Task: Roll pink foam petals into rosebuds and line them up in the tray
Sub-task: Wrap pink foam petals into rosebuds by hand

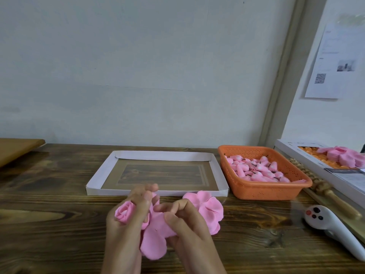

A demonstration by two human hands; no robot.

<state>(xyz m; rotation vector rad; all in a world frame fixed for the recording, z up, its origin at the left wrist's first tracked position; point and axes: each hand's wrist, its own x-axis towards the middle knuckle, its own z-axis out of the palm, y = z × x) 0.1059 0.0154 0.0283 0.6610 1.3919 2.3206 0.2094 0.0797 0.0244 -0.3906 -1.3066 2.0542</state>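
Pink foam being rolled, lower centre of the frame.
The left hand grips a rosebud; the right hand pinches loose petals just below the tray.

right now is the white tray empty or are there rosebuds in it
Empty: the white tray shows only its bare floor. The one rolled rosebud sits in the left hand, outside it.

Basket flanks tray; bare wood left.
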